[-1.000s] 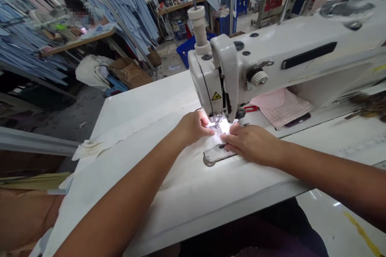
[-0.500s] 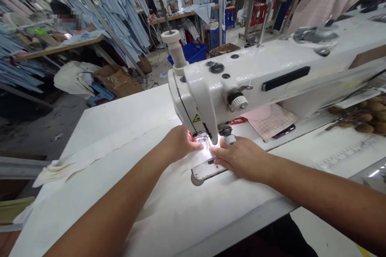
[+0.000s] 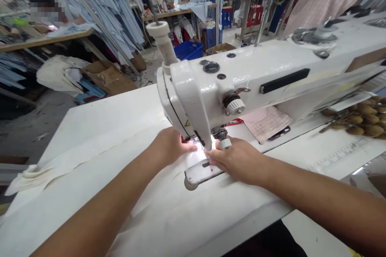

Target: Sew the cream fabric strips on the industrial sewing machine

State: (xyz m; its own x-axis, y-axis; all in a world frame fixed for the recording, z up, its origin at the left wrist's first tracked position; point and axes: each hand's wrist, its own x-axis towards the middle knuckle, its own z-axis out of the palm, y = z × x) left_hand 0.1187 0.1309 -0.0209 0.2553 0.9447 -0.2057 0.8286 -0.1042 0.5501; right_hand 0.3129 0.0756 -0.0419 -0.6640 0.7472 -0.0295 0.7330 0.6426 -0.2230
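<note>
A white sewing machine [image 3: 189, 96] stands over the white table, its lamp glowing at the needle. White fabric [image 3: 69, 164] lies along the tabletop on the left and runs toward the needle area; its edges are hard to tell from the table. My left hand [image 3: 170, 146] is just left of the presser foot, closed on the fabric with thumb forward and the other fingers partly hidden behind the machine head. To the right of the needle, my right hand [image 3: 237, 158] has thumb and forefinger closed at the glowing spot, on the fabric. Glare hides the exact stitching point.
Pink checked cloth [image 3: 267, 123] lies under the machine arm over a dark-edged object. Brown round fruits [image 3: 366, 118] on stems lie at right. Beyond the table are a cardboard box [image 3: 108, 76], a blue crate [image 3: 188, 50], hanging blue garments [image 3: 111, 12] and people at other machines.
The view has shifted slightly, so the machine and table sit further left in the picture. Both hands stay at the needle, with little change in their grip.
</note>
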